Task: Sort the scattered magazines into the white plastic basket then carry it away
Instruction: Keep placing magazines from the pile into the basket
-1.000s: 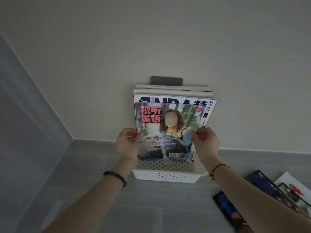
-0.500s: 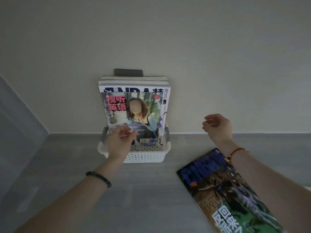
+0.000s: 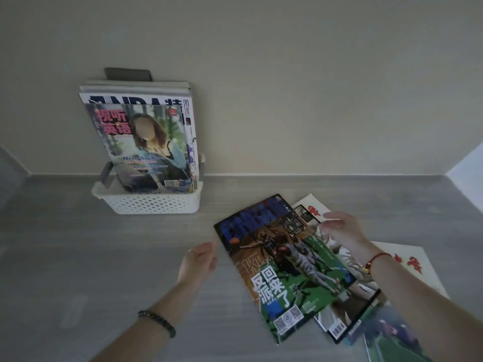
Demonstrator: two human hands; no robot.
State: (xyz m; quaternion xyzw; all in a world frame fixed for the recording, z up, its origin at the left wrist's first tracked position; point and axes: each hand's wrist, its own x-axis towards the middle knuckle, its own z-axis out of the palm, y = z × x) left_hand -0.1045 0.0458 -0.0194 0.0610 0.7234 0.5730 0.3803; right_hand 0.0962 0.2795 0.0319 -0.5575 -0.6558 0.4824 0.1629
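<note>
While several magazines (image 3: pixel 146 142) stand upright in white plastic basket (image 3: pixel 154 205) by wall (image 3: pixel 287 87), loose pile (image 3: pixel 339 304) awaits sorting; left hand (image 3: pixel 198 259), right hand (image 3: pixel 339 231) flank top magazine (image 3: pixel 285 270), each grip slack, empty.

Back wall (image 3: pixel 287 74): plain, cream-coloured, unmarked, no fittings apart from one dark grey rectangular plate (image 3: pixel 128 73) mounted flat on it at upper left. A narrow grey skirting strip (image 3: pixel 313 176) runs along the foot of the wall. Below it lies a grey surface (image 3: pixel 78 257) with a faint wood grain running left to right; whether it is floor or bench cannot be told. At far left a grey side panel (image 3: pixel 10 163) meets the wall at a corner. At far right stands a bright pale patch (image 3: pixel 467 176). Lighting is dim and even, without hard shadows.
</note>
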